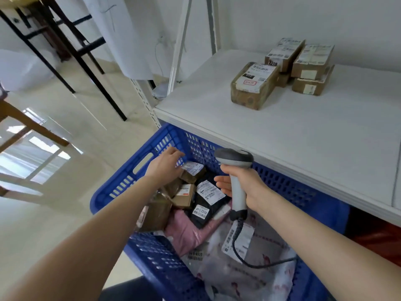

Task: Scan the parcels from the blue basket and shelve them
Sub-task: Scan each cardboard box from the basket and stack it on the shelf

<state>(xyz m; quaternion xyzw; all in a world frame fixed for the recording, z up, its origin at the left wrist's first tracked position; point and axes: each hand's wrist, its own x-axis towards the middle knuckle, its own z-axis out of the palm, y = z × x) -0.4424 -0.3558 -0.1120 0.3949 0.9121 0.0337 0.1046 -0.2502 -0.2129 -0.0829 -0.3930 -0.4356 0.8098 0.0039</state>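
Both hands, status? (Operator)
Your right hand [243,185] clamps the scanner [235,161] handle; your left hand [166,165] rests on a small box [193,169] inside the blue basket [121,177], grasp not discernible. (Manual)
Progress? (Operator)
Early, by estimate: several boxes [253,85] stand on the shelf [282,131]; many parcels [208,193] remain in the blue basket. (Manual)

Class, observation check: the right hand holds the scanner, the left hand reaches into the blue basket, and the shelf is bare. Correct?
No: the head view shows cardboard parcels on the shelf. The right hand grips the scanner; the left hand reaches into the blue basket.
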